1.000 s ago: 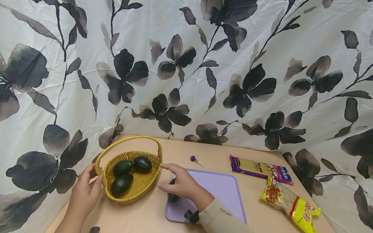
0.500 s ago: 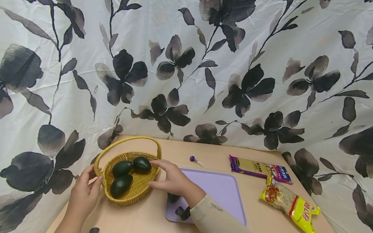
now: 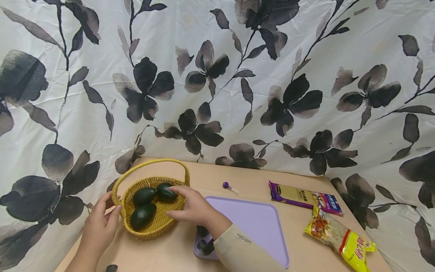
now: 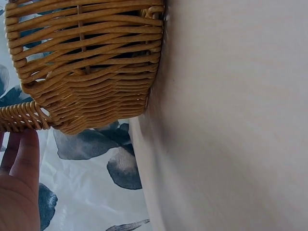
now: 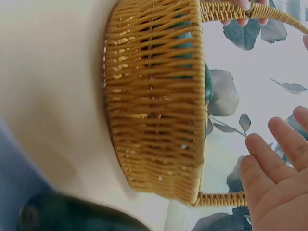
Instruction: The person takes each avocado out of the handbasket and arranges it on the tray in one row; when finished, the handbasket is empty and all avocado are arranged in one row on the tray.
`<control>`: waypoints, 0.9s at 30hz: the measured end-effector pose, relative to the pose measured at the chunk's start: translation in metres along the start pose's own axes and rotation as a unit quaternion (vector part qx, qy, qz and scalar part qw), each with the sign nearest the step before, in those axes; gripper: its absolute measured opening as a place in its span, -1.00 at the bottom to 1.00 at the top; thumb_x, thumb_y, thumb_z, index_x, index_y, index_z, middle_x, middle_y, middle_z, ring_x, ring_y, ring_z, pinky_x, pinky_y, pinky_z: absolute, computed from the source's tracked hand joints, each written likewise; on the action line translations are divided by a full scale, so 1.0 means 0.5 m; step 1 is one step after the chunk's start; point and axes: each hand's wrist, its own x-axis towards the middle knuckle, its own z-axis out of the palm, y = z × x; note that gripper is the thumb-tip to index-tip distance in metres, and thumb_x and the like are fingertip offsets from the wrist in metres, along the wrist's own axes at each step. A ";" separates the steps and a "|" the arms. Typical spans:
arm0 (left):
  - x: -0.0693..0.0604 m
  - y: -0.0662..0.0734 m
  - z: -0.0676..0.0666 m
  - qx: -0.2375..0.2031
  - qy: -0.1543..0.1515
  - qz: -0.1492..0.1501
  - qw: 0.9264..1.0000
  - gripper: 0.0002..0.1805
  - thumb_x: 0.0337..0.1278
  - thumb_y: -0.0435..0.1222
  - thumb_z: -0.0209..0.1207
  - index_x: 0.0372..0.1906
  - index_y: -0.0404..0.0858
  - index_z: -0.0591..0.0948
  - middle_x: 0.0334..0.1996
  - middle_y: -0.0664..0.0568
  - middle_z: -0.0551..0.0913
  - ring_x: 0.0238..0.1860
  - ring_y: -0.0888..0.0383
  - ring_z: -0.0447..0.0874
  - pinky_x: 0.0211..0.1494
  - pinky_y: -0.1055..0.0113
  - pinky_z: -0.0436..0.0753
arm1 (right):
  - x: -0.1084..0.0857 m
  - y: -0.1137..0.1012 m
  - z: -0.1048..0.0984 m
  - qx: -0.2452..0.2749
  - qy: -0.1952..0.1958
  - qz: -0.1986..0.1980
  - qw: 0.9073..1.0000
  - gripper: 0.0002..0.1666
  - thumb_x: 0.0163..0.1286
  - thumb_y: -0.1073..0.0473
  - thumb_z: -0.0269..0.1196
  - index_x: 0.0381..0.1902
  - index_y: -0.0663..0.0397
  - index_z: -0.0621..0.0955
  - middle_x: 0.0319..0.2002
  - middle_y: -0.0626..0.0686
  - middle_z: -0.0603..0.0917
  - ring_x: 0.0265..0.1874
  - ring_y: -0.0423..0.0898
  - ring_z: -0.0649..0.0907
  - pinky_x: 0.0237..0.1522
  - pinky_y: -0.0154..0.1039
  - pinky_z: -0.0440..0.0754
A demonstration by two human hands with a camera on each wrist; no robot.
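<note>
A yellow wicker basket [image 3: 153, 230] stands at the table's left with avocados [image 3: 142, 216] inside. My left hand [image 3: 102, 226] holds the basket's handle [image 3: 116, 189] near its base, thumb in front and fingers behind; the left wrist view shows fingers [image 4: 26, 154] against the wrapped handle. Over the basket's right side is my right hand [image 3: 197, 209], its thumb and fingers spread apart. Its fingertips reach the far right avocado [image 3: 165, 192] in the head view; whether they touch it, I cannot tell. Another avocado [image 3: 202, 230] lies on the purple tray [image 3: 251, 226], mostly hidden by that hand.
Behind the tray lies a purple lollipop [image 3: 226, 185]. To the right are a purple-and-gold food packet [image 3: 306, 198] and a yellow-and-red food bag [image 3: 340, 238]. A floral cloth [image 3: 238, 94] hangs along the table's back edge.
My right hand has moved left from the tray's edge to above the basket, its fingertips now over the far right avocado. The left hand keeps its place on the handle.
</note>
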 end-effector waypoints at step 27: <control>-0.009 -0.013 0.007 -0.013 0.013 0.016 1.000 -0.47 0.47 -0.40 0.15 0.44 -0.34 0.34 0.15 -0.26 0.58 0.13 0.82 0.20 0.08 0.95 0.38 | 0.061 -0.017 0.110 0.013 -0.050 0.034 0.998 -0.17 0.23 -0.12 0.51 0.42 -0.13 0.51 0.34 -0.19 0.57 0.33 -0.28 0.52 0.40 -0.37 0.51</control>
